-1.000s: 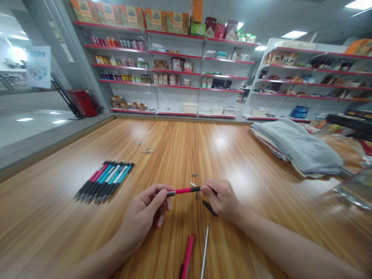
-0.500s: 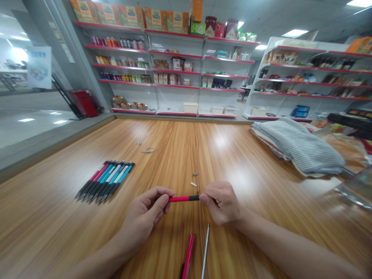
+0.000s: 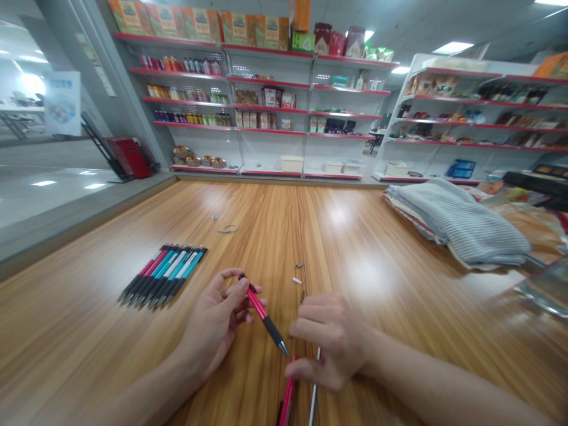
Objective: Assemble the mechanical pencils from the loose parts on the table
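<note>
My left hand [image 3: 217,322] pinches the upper end of a pink pen with a black grip [image 3: 262,315]; the pen slants down to the right, tip near my right hand. My right hand [image 3: 326,343] hovers low over the wooden table [image 3: 364,254], fingers curled loosely, thumb and fingertips close to a second pink pen [image 3: 287,399] and a thin white refill [image 3: 315,384] lying on the table. I cannot see anything held in the right hand.
A row of several pink, teal and black pens [image 3: 164,275] lies to the left. Small loose parts [image 3: 296,279] and a wire ring [image 3: 229,229] lie farther out. Folded striped cloth [image 3: 461,225] sits at the right. Store shelves [image 3: 266,100] stand behind.
My right hand let go of the pink pen and dropped toward the pen and refill on the table. The left hand kept the pen and swung it from level to slanted.
</note>
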